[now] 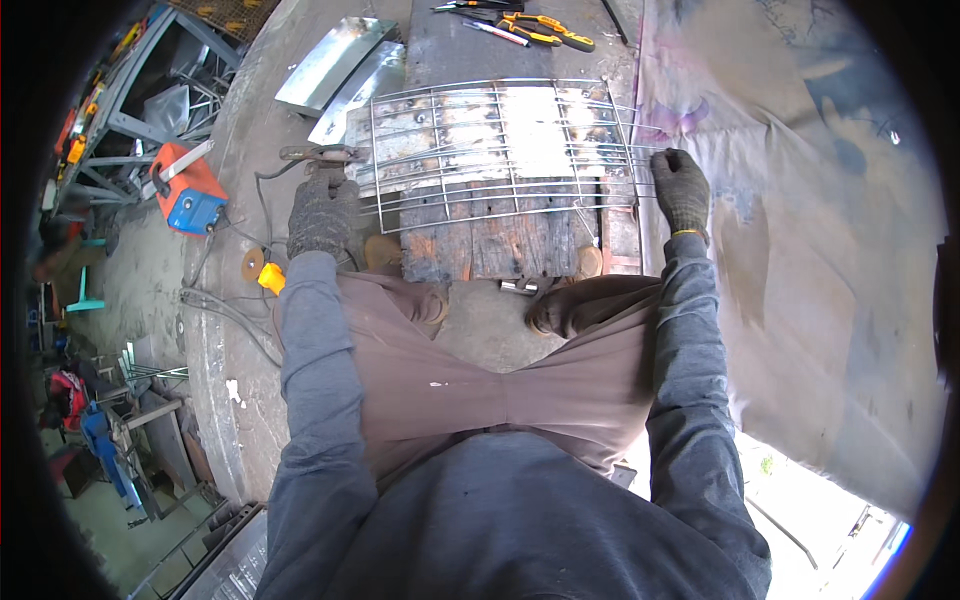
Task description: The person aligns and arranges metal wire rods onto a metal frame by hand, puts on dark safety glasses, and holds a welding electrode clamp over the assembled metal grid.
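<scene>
Wire grid point(506, 152) lies nine-to-three; right hand point(682, 192), nearer, closed on three-o'clock ends; left hand point(324, 212) at nine, hold unclear.

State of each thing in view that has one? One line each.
Wire grid: crossed bars, right end gripped
Left hand: gloved, curled beside cabled tool; grip unclear
Right hand: gloved, closed on wire grid
Boards: scorched
Sheet-metal piece: bent, shiny
Cloth: creased, stained
Orange-blue machine: power state unclear
</scene>
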Demonstrator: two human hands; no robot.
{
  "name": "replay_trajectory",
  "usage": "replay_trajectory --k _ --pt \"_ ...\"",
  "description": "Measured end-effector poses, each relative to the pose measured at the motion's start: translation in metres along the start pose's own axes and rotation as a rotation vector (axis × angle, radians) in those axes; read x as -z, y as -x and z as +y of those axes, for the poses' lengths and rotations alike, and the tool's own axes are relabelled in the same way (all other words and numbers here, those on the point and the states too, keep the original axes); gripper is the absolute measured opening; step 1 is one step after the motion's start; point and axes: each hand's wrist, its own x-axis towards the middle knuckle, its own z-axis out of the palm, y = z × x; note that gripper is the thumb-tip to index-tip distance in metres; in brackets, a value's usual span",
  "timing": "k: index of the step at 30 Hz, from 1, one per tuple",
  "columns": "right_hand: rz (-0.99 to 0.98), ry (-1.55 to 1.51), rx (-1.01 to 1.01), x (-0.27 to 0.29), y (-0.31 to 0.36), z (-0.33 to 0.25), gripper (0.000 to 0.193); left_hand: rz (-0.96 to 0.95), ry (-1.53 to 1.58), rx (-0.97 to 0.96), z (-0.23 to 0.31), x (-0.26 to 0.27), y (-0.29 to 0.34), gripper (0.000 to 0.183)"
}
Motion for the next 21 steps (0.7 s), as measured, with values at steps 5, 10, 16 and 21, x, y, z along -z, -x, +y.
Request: replay_trajectory --k 5,10,16,21 --pt "0.095 -0.068 -0.018 0.006 -0.017 0.043 0.047 -0.060 -0.110 0.125 -0.009 -0.004 0.005 0.038" --pt "0.134 0.129 -0.106 0.015 -0.017 0.038 0.048 -0.152 -0.140 0.085 -0.023 0.000 0.013 0.038" --pt "0.124 -0.150 -0.291 0.015 -0.020 0.070 0.072 -0.199 -0.026 0.044 -0.029 -0.005 0.005 0.040" --pt "0.097 -0.272 -0.477 0.007 -0.022 0.092 0.082 -0.206 0.017 0.011 -0.019 -0.008 0.006 0.038"
